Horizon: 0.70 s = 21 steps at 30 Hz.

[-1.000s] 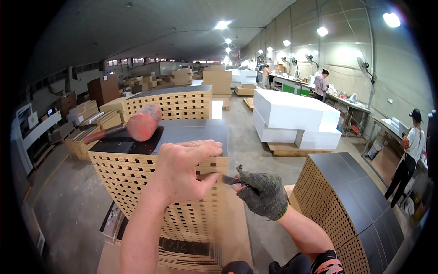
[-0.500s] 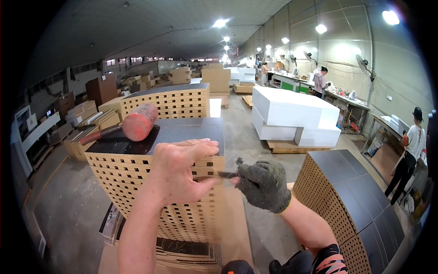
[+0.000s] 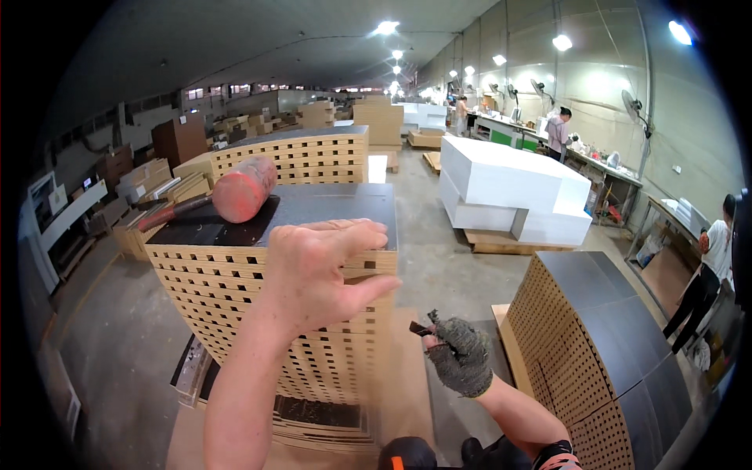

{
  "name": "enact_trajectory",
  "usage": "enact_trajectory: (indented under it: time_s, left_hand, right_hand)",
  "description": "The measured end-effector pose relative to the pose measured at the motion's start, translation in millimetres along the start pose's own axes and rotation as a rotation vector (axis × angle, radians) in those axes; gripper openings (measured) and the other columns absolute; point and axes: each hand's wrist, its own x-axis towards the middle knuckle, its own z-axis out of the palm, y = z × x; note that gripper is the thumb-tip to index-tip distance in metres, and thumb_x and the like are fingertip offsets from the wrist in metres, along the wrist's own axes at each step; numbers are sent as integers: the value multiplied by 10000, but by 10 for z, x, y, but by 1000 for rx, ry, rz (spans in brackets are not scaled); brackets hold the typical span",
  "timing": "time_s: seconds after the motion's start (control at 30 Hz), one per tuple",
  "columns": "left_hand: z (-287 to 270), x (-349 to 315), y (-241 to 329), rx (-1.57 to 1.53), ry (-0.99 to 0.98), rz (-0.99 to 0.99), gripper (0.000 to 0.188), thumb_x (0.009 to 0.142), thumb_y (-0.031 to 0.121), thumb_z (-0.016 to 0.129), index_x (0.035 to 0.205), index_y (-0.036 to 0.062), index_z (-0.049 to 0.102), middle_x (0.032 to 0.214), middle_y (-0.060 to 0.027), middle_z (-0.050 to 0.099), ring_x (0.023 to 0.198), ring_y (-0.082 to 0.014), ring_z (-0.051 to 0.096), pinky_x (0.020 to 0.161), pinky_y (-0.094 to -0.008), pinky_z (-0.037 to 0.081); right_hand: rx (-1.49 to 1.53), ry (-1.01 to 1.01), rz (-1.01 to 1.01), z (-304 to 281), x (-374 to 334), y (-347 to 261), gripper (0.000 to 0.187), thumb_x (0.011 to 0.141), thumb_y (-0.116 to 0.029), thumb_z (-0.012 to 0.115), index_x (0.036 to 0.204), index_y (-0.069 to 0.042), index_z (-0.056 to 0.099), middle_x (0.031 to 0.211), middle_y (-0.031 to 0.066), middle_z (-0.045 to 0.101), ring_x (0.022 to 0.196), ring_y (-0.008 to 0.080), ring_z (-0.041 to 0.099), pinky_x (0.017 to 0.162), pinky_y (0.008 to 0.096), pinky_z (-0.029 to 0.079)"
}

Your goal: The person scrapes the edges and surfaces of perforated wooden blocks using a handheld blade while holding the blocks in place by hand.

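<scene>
A tall stack of dark-topped wooden panels (image 3: 345, 200) with rows of square holes along their edges stands before me. My bare left hand (image 3: 317, 270) is at its front right corner, fingers over the top edge and thumb stretched apart lower down; nothing shows between them. My right hand (image 3: 462, 352), in a worn grey glove with bare fingertips, is right of the stack and clear of it. Its fingers pinch a small dark flat piece (image 3: 421, 329), whose kind I cannot make out. A mallet with a red head (image 3: 241, 192) lies on top of the stack.
Another holed stack (image 3: 583, 329) stands at the right, and one more (image 3: 298, 157) behind mine. White blocks (image 3: 513, 184) sit on a pallet beyond the aisle. One person (image 3: 709, 258) stands at the far right; others work at benches (image 3: 603, 164) along the wall.
My right hand has drawn away from the stack's edge, down and to the right, with the dark piece in it. My left hand remains at the corner, its thumb stretched further out.
</scene>
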Motion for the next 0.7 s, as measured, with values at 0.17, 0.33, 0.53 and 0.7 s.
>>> enact_trajectory:
  time_s: [0.17,0.33,0.53,0.7]
  left_hand:
    - [-39,14,42,-31,-92,-72,466,616,123,937,1030,60,734,1122,-156,773,962,-288,775,798,-338,629]
    - [-78,19,42,-44,-114,-51,523,591,156,966,1042,47,725,1128,-155,773,990,-293,770,811,-340,628]
    - [-105,30,2,-70,-123,-1,526,607,202,949,1056,73,707,1116,-133,774,970,-300,766,797,-365,630]
    - [-165,45,45,-148,-157,-112,372,813,288,839,1063,59,686,1070,-140,778,908,-301,764,750,-345,600]
  right_hand:
    - [116,-130,-22,75,34,36,382,771,28,763,1139,-64,719,937,86,744,770,261,709,667,372,560]
    - [6,-196,-18,98,182,-20,346,786,-27,746,1124,-102,721,912,68,729,776,290,695,691,407,543]
    - [-25,-170,-25,97,189,-62,282,794,-27,740,1066,-98,715,871,90,713,769,307,691,681,413,547]
    - [3,43,14,89,181,-119,183,837,-43,740,1015,-73,705,822,105,695,699,311,677,612,393,542]
